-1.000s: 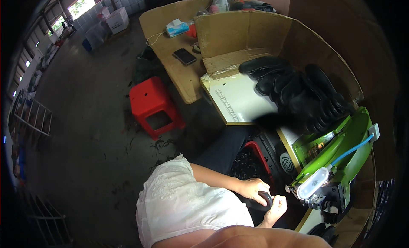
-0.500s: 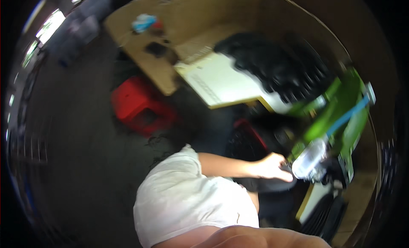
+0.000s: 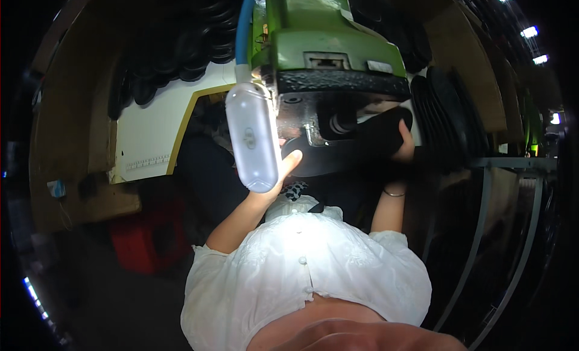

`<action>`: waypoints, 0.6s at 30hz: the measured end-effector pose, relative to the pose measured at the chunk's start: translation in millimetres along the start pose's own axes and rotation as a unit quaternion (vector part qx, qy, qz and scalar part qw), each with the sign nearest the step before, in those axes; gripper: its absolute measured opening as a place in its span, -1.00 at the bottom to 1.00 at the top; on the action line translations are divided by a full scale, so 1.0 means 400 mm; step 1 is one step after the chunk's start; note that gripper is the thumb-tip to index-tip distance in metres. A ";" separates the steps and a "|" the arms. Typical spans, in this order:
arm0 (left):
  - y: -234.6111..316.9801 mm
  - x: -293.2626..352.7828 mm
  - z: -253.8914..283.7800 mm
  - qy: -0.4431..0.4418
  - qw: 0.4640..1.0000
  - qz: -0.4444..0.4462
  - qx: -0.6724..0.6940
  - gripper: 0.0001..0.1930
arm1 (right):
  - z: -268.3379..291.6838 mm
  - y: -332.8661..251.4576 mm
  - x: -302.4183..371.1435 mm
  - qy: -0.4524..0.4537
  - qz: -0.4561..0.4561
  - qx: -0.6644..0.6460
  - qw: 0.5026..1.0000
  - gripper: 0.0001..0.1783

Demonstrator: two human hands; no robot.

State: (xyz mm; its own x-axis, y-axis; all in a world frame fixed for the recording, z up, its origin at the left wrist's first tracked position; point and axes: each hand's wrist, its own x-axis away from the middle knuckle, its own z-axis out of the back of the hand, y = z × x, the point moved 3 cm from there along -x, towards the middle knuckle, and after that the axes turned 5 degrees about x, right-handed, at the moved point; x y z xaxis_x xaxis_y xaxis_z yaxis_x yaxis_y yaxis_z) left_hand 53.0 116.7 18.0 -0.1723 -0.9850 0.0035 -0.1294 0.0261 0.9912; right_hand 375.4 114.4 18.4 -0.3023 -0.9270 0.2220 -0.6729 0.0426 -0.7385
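Note:
A black shoe sole (image 3: 338, 153) lies crosswise under the dark metal head of a green machine (image 3: 338, 43). At its left end my left hand (image 3: 288, 165) is closed with the thumb on top; a lit lamp (image 3: 250, 140) on a blue neck hides part of that hand. My right hand (image 3: 407, 144) grips the sole's right end, fingers reaching round its edge. A short metal piece of the machine (image 3: 312, 134) stands close over the sole's middle. Shadow covers the sole's near edge.
Piled black soles (image 3: 193, 43) sit on the white board (image 3: 145, 134) at left, and more soles (image 3: 449, 112) stand in a row at right. A cardboard side (image 3: 72, 109) borders the table. A red stool (image 3: 148, 236) is at lower left; a metal rack (image 3: 482, 230) is at right.
My view has swung from the table's side round to face the machine. Both hands now show on the sole, where only one hand showed clearly on a dark piece before.

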 end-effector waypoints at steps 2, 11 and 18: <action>-0.004 0.007 0.022 -0.009 0.997 0.011 0.072 -0.58 | -0.048 0.017 -0.030 0.016 0.002 -0.040 0.999 -0.71; 0.041 0.075 0.170 0.161 0.971 0.076 0.161 -0.74 | -0.275 0.186 0.081 -0.008 0.025 -0.131 0.991 -0.57; -0.021 0.075 0.281 0.233 0.951 0.143 0.146 -0.81 | -0.303 0.324 0.191 -0.052 0.039 -0.028 0.997 -0.62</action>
State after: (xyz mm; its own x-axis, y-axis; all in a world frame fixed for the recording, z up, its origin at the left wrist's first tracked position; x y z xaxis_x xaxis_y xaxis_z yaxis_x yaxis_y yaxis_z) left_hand -60.7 106.1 -4.9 0.2012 -0.8974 0.3926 -0.4188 0.2835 0.8627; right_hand 183.3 94.3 16.8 -0.2861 -0.9535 0.0951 -0.6878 0.1353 -0.7132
